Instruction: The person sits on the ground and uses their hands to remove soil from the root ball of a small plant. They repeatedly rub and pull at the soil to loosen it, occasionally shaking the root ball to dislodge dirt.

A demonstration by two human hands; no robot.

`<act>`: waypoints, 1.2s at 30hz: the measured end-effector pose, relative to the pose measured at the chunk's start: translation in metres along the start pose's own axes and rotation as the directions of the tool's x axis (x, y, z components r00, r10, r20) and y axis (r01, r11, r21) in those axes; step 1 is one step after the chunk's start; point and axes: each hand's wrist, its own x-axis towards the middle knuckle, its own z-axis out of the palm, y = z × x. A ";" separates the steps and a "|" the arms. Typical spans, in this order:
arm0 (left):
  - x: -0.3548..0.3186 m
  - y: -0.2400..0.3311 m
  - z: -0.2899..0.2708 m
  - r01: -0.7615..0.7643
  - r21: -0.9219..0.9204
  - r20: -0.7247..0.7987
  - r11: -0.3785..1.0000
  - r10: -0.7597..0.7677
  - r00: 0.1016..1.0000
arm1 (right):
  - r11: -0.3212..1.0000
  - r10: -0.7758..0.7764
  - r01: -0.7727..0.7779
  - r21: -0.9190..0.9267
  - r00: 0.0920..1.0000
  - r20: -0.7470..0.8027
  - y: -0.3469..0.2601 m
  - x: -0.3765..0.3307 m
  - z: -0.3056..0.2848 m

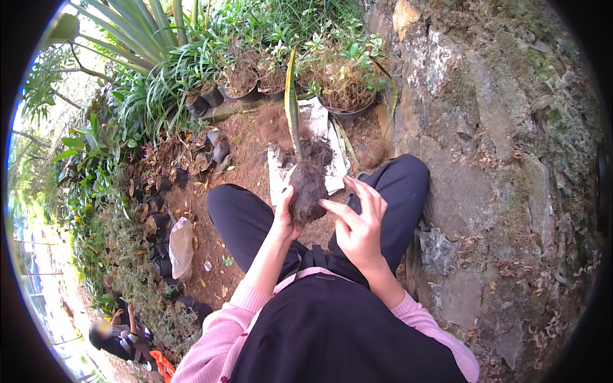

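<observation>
A snake plant (292, 105) with one tall, yellow-edged leaf stands upright above my lap. Its dark, soil-caked root ball (309, 195) rests in my left hand (285, 216), which is closed around the left side and underside. On the other side, my right hand (361, 230) has its fingers apart, and the tip of one finger touches or almost touches the root ball. Below the plant, a white sack (278, 175) is spread on the ground with loose dark soil (318, 153) on it.
A rough stone wall (472, 191) rises close on my right. Potted plants (348, 89) line the far side, and black nursery bags and a pale plastic bag (181, 249) lie to the left. At the lower left, another person (124, 338) is near the plants.
</observation>
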 end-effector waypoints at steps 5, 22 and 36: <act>0.003 0.001 -0.002 0.003 -0.048 -0.022 0.999 -0.004 1.000 | 0.997 -0.004 0.012 -0.072 0.994 0.108 -0.007 0.003 0.001; 0.011 0.003 0.012 -0.050 0.215 -0.065 0.975 0.066 0.996 | 0.990 0.093 -0.061 -0.129 0.961 0.260 0.006 0.011 -0.001; 0.011 0.005 0.010 -0.027 0.305 -0.047 0.952 0.044 0.998 | 1.000 0.017 -0.017 -0.001 0.976 0.218 0.008 0.011 0.003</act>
